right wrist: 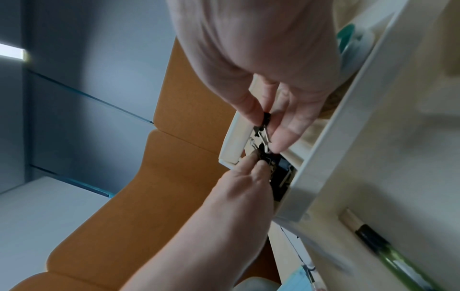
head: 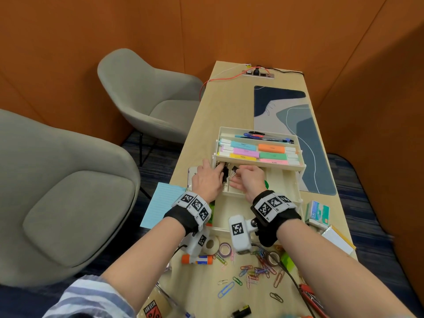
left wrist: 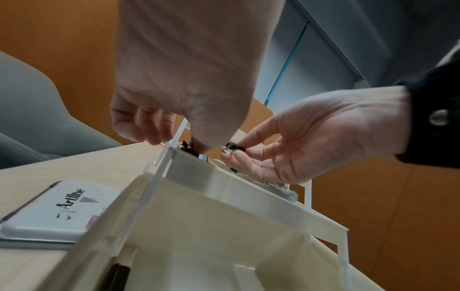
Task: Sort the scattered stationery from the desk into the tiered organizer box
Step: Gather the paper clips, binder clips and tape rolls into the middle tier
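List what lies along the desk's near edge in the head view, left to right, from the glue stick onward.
Glue stick → white tape roll → purple tape roll → scattered paper clips → green block.

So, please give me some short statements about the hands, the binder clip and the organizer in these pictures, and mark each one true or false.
1. The right hand pinches a black binder clip. True.
2. The left hand rests on the blue notepad. False: its fingers reach into the middle tier's left compartment of the organizer, among black clips.
3. The top tier holds highlighters. True.
4. All paper clips are already sorted. False: many lie scattered on the desk.
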